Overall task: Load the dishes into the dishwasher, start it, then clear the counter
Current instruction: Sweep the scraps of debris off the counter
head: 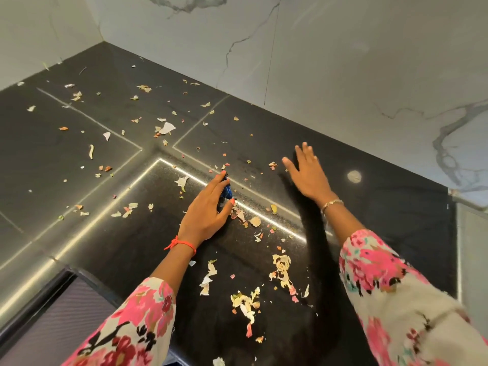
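A black stone counter (369,207) is strewn with vegetable peels and scraps (281,268). My left hand (208,207) lies on the counter near its middle, fingers curled round a small dark blue object (226,190) that is mostly hidden under the hand. My right hand (307,173) is further right and back, fingers straight and spread, palm down over or on the counter; I cannot tell whether it touches. It holds nothing. No dishes or dishwasher are in view.
Marble-patterned walls (343,62) close the counter at the back and left, forming a corner. Bright seams (237,186) cross the counter. A small pale round spot (353,177) sits right of my right hand. A dark panel (60,313) lies below the counter's front edge at the lower left.
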### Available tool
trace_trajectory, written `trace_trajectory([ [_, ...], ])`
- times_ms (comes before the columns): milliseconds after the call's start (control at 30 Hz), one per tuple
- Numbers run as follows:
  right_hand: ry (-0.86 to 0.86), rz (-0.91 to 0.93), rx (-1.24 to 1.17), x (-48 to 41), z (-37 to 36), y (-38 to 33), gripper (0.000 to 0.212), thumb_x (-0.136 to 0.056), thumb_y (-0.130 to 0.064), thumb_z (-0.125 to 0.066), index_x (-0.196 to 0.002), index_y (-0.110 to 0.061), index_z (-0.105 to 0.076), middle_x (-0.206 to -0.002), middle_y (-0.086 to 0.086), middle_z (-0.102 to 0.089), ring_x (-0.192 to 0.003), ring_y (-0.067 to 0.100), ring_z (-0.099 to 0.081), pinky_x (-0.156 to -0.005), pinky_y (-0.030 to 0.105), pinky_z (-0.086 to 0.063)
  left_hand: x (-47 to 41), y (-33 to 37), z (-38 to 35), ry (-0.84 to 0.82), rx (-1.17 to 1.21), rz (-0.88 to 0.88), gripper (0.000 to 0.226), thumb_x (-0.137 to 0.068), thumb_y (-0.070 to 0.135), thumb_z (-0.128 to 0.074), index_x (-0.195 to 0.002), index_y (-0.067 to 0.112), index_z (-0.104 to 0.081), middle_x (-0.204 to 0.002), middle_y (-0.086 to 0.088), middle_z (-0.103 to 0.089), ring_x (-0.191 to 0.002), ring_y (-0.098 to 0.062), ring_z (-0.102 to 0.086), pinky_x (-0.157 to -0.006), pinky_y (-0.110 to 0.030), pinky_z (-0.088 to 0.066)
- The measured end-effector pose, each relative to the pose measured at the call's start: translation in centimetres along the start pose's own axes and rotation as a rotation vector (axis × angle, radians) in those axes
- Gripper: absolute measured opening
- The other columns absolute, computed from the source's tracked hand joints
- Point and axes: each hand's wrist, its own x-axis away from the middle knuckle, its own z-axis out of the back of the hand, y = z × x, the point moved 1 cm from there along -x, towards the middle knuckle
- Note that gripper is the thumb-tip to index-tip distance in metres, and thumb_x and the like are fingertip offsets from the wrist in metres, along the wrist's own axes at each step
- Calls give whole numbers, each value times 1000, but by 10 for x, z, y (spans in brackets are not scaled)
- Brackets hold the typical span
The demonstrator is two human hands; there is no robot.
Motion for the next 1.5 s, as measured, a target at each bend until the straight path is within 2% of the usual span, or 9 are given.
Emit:
trace_trajectory([
  [167,-63,192,223,-2,-29,-27,72,-95,-58,-15,-150,-11,-6,-158,5,1,-146,16,3,-118,33,4,-1,1,1,-1,-8,-15,50,-97,34,-44,-144,18,-36,-157,11,-18,-141,-9,-27,-111,-24,-24],
  [400,-327,489,-16,81,-53,-72,55,-100,-47,-16,-150,-24,-12,-158,-7,-6,-144,4,1,-119,29,2,0,4,2,-19,60,-39,44,-101,19,-38,-143,11,-37,-155,1,-28,-143,-10,-24,-119,-31,-18],
  [500,-478,286,-354,113,-36,-69,47,-98,-51,-21,-140,-37,-36,-151,-5,-33,-141,15,-27,-114,33,-23,0,5,3,-35,106,-41,41,-100,11,-36,-140,8,-41,-152,-2,-34,-143,-14,-25,-117,-25,-10],
  [600,-59,18,-635,154,-13,-54,48,-94,-57,-27,-132,-37,-48,-141,5,-48,-122,11,-52,-105,28,-41,4,8,9,-59,205,-36,32,-98,6,-40,-126,3,-55,-150,-6,-37,-143,-17,-27,-117,-27,-13],
  [767,200,-343,-195,230,-37,-31,63,-96,-52,-24,-148,-17,-22,-157,-2,-16,-139,2,-5,-118,34,-7,16,14,25,-173,161,-173,28,-97,6,-43,-114,2,-65,-149,-5,-39,-144,-18,-25,-118,-33,-7],
  [900,261,-370,-39,229,-69,-80,83,-88,-64,-8,-149,-9,-13,-158,4,-7,-146,14,-1,-114,28,6,43,4,47,-124,181,-224,27,-96,8,-46,-116,5,-64,-147,-4,-42,-143,-16,-25,-117,-29,-5],
  [1133,175,-256,-263,164,-94,-166,66,-98,-51,-23,-149,-9,-15,-158,4,-9,-147,15,-3,-120,34,0,92,-47,82,-78,125,-151,30,-97,12,-49,-124,4,-57,-149,-7,-37,-144,-18,-24,-120,-41,-15],
  [1267,294,-235,-676,177,-73,-169,56,-100,-45,-29,-147,-17,-25,-156,-2,-20,-143,8,-15,-114,27,-14,107,-69,86,-96,66,-152,38,-98,16,-46,-134,5,-47,-154,-4,-28,-145,-18,-21,-119,-29,-10],
  [1500,355,-582,-235,288,-105,-157,89,-84,-69,-12,-150,-9,-11,-159,6,-1,-146,16,3,-119,33,1,110,-81,78,-93,-42,-175,41,-99,18,-43,-138,5,-44,-154,-6,-30,-144,-18,-23,-119,-31,-9],
])
